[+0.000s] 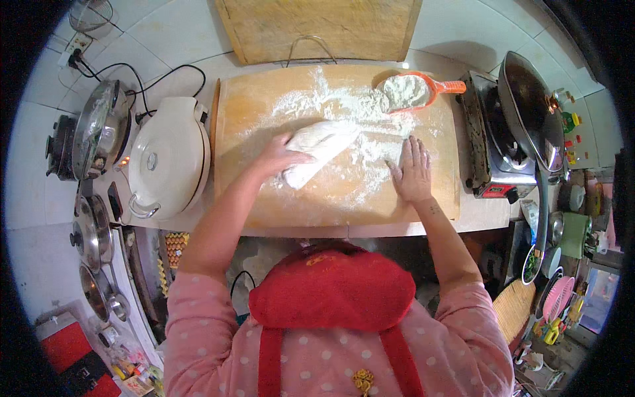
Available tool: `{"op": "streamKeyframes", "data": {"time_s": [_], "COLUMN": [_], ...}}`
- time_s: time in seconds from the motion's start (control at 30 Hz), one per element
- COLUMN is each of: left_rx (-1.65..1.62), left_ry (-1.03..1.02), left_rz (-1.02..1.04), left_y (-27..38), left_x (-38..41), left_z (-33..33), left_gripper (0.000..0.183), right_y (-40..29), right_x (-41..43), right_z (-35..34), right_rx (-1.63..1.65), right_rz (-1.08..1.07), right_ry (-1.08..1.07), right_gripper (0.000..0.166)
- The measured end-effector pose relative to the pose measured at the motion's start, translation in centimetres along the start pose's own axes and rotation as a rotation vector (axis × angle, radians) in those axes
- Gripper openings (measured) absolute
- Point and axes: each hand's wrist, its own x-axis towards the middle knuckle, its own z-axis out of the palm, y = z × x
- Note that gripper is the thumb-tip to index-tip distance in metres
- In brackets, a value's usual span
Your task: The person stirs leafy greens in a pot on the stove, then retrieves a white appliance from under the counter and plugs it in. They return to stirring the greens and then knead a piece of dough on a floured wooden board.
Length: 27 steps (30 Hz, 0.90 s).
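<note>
A long piece of pale dough (325, 146) lies slantwise on a floured wooden board (248, 203). My left hand (280, 156) grips its left side, the thumb lying over the dough and part of the fingers hidden behind it. To the right, my right hand (414, 171) rests palm down on the board, apart from the dough, its thumb spread and nothing held. Loose white flour (342, 104) is scattered across the board's middle and far part. An orange-handled scoop (449, 87) full of flour sits at the far right of the board.
Along the board's left edge runs a wooden rolling pin (216, 124), beside a white electric griddle (168, 154). A gas stove (491, 144) with a wok (528, 99) stands on the right. Behind, another wooden board (317, 27) leans on the tiled wall.
</note>
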Motion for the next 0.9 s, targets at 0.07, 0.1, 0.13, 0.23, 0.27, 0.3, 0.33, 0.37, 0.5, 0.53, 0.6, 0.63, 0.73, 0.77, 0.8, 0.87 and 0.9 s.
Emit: {"op": "streamKeyframes", "data": {"time_s": [0.07,0.1,0.13,0.23,0.27,0.3,0.33,0.37,0.5,0.53,0.6,0.63,0.73,0.77,0.8,0.87,0.9], "left_rx": [-0.293,-0.433,-0.57,-1.095,-1.107,-1.117,-1.112,-1.157,-1.164,-1.189,-0.762,-0.767,0.295,0.472,0.648,0.823,0.813], "left_ry": [-0.106,-0.122,-0.152,0.027,0.071,0.119,0.105,0.076,0.031,-0.029,0.123,0.159,0.255,0.308,0.362,0.366,0.344], "left_rz": [-0.02,0.033,0.084,-0.063,-0.049,-0.031,0.024,0.008,-0.055,-0.024,0.07,-0.036,-0.02,0.043,0.102,0.208,0.205], "left_y": [-3.8,-8.0,-12.1,-15.1,-10.9,-7.9,-7.1,-7.0,-3.5,-5.8,-1.6,-0.9,1.6,1.9,1.8,0.9,0.4], "left_x": [-2.2,-2.4,-2.5,-3.0,-4.6,-5.7,-5.6,-5.0,-3.9,-1.7,-2.4,-1.7,-1.6,-1.4,-1.0,0.7,1.6], "left_z": [-2.0,-2.7,-3.3,-2.5,-2.2,-2.0,-1.8,-1.5,2.0,3.5,5.8,6.2,5.9,5.7,5.2,4.0,3.7], "left_gripper": [0.064,0.061,0.059,0.053,0.053,0.052,0.052,0.052,0.052,0.053,0.065,0.07,0.092,0.097,0.102,0.112,0.113], "right_y": [-2.4,-4.5,-6.9,-12.8,-13.9,-14.9,-15.7,-15.4,-10.3,-8.8,-7.1,-6.7,-9.0,-10.2,-11.9,-13.3,-13.8], "right_x": [2.1,3.3,4.7,8.5,8.3,8.0,7.7,6.9,3.8,3.9,4.1,4.8,7.1,7.7,8.5,9.3,9.9], "right_z": [1.0,1.5,2.1,3.8,4.3,4.7,4.6,4.2,1.2,0.5,0.3,1.0,3.3,3.7,3.8,5.4,5.1], "right_rx": [-0.026,-0.036,0.047,0.144,0.139,0.138,0.134,0.163,0.128,0.103,0.288,0.502,1.224,1.124,1.025,0.524,0.446], "right_rz": [-0.057,-0.082,-0.055,-0.129,-0.251,-0.377,-0.51,-0.567,-0.496,-0.418,-0.186,-0.057,0.157,0.108,0.056,-0.118,-0.087], "right_ry": [-0.132,-0.201,-0.218,-0.233,-0.262,-0.287,-0.31,-0.354,-0.515,-0.491,-0.454,-0.431,-0.253,-0.238,-0.226,-0.197,-0.255], "right_gripper": [0.065,0.069,0.069,0.071,0.069,0.067,0.066,0.064,0.058,0.057,0.056,0.055,0.056,0.056,0.055,0.052,0.051]}}
